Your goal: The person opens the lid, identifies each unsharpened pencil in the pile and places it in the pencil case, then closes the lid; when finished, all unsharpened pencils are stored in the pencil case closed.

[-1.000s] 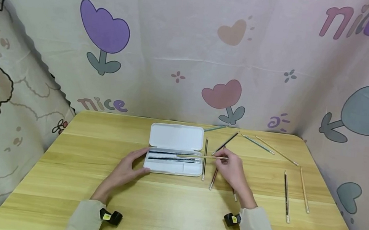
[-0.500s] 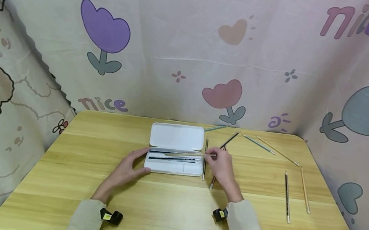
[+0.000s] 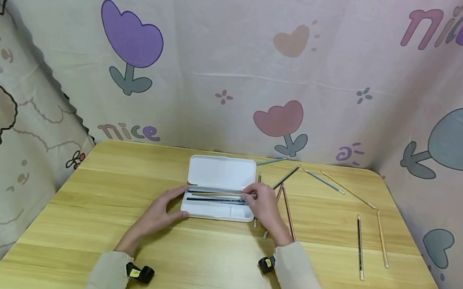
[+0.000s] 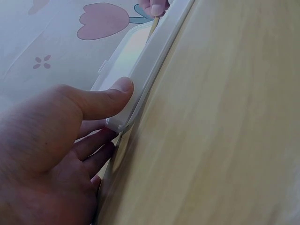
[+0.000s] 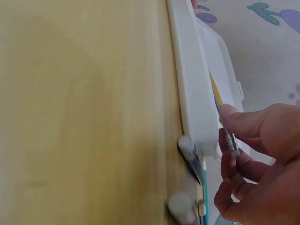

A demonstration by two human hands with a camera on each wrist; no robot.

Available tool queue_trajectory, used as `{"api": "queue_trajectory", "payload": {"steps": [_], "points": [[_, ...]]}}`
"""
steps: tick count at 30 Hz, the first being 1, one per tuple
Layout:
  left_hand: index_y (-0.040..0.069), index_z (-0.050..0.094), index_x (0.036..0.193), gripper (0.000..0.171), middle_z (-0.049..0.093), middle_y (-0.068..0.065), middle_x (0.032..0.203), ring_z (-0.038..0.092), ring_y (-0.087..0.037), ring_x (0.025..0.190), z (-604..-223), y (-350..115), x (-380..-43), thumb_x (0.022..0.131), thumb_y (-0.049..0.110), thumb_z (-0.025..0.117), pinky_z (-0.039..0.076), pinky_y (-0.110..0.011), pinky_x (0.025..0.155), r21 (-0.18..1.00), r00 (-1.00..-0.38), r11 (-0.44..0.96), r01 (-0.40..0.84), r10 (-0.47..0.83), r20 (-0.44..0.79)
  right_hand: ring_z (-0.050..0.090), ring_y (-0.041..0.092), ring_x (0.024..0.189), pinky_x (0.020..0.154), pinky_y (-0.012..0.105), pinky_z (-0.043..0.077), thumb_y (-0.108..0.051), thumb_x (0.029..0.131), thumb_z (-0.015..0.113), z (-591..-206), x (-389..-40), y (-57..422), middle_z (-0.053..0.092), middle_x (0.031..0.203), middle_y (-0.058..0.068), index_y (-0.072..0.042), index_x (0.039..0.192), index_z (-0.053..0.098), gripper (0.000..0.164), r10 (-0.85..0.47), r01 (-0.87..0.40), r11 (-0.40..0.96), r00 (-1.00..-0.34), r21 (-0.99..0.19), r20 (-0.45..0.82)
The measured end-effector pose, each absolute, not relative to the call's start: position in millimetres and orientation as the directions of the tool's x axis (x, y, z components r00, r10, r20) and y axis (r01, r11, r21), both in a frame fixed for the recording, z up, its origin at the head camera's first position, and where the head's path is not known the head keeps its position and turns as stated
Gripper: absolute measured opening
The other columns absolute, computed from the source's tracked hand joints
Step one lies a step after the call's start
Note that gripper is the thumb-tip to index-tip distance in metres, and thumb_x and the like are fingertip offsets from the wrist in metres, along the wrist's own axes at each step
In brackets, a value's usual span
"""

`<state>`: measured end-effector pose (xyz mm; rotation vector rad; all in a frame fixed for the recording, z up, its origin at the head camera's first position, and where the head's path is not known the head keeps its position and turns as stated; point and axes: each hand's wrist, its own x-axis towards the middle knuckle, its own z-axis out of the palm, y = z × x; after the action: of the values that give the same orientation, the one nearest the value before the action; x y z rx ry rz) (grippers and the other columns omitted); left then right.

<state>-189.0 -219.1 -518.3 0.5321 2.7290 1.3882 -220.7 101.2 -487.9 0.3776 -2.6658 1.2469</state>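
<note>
From the right wrist alone, the pinched pencil [image 5: 216, 90] shows a probable eraser [image 5: 235, 153].

Pale beige long sleeves [image 3: 305, 284] are paired with black wrist cameras [image 3: 147, 275], each bearing a yellow label [image 3: 135, 273].

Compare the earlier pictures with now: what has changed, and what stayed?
The right hand has moved left, carrying the yellow pencil farther across the open white case. It still pinches the pencil; nothing was let go. The left hand stays at the case's left end, and the visible loose pencils lie as before.
</note>
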Motion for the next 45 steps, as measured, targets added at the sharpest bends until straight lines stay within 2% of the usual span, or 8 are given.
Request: {"api": "queue_trajectory", "payload": {"steps": [9,16,20,24,32,40,45], "points": [[0.011,0.042,0.157,0.08,0.039,-0.017,0.161,0.032,-0.045,0.147,-517,-219,-188,0.09,0.029,0.081,0.022,-0.067,0.118,0.797,-0.942,0.536,0.277,0.315,0.115,0.067,0.017,0.082,0.076,0.034,0.059,-0.005,0.089,0.079,-489,-224,90,0.073,0.087,0.003,-0.005,0.09,0.077,0.002,-0.183,-0.297,0.634,-0.955,-0.714,0.235],[0.012,0.042,0.157,0.08,0.039,-0.017,0.161,0.032,-0.044,0.147,-517,-219,-189,0.09,0.03,0.081,0.022,-0.067,0.118,0.79,-0.943,0.548,0.275,0.315,0.11,0.065,0.02,0.084,0.081,0.038,0.055,-0.001,0.088,0.079,-489,-224,87,0.07,0.085,0.001,-0.006,0.091,0.077,0.006,-0.178,-0.301,0.633,-0.953,-0.713,0.245],[0.012,0.042,0.157,0.08,0.039,-0.017,0.161,0.032,-0.044,0.147,-519,-219,-189,0.09,0.029,0.081,0.023,-0.066,0.118,0.791,-0.943,0.546,0.274,0.314,0.11,0.066,0.019,0.085,0.082,0.037,0.057,0.0,0.089,0.078,-490,-224,89,0.071,0.087,0.001,-0.006,0.094,0.076,0.008,-0.183,-0.3,0.626,-0.954,-0.72,0.239],[0.012,0.042,0.158,0.08,0.038,-0.017,0.161,0.032,-0.044,0.148,-520,-219,-190,0.09,0.029,0.081,0.022,-0.066,0.118,0.79,-0.943,0.548,0.275,0.315,0.109,0.065,0.016,0.083,0.076,0.032,0.058,0.0,0.09,0.076,-488,-221,93,0.07,0.088,0.001,-0.005,0.097,0.076,0.01,-0.175,-0.286,0.59,-0.958,-0.755,0.226],[0.012,0.042,0.158,0.081,0.038,-0.018,0.161,0.032,-0.045,0.147,-520,-220,-189,0.089,0.03,0.081,0.022,-0.067,0.118,0.787,-0.942,0.551,0.278,0.314,0.113,0.061,0.018,0.079,0.065,0.025,0.051,-0.001,0.092,0.075,-478,-211,103,0.067,0.086,0.003,-0.003,0.101,0.074,0.01,-0.144,-0.264,0.545,-0.964,-0.796,0.221],[0.012,0.042,0.158,0.081,0.039,-0.018,0.161,0.032,-0.045,0.147,-520,-220,-188,0.09,0.03,0.081,0.023,-0.068,0.118,0.787,-0.942,0.549,0.281,0.313,0.117,0.064,0.02,0.09,0.077,0.028,0.057,-0.009,0.097,0.071,-466,-194,123,0.067,0.093,0.003,-0.002,0.112,0.072,0.016,-0.115,-0.247,0.539,-0.969,-0.805,0.22],[0.013,0.041,0.158,0.081,0.039,-0.017,0.161,0.032,-0.045,0.147,-520,-220,-189,0.09,0.031,0.081,0.023,-0.068,0.118,0.79,-0.941,0.546,0.28,0.317,0.115,0.065,0.021,0.088,0.07,0.026,0.056,-0.007,0.096,0.071,-464,-183,140,0.068,0.094,0.005,-0.001,0.116,0.069,0.021,-0.08,-0.247,0.53,-0.967,-0.811,0.242]]}}
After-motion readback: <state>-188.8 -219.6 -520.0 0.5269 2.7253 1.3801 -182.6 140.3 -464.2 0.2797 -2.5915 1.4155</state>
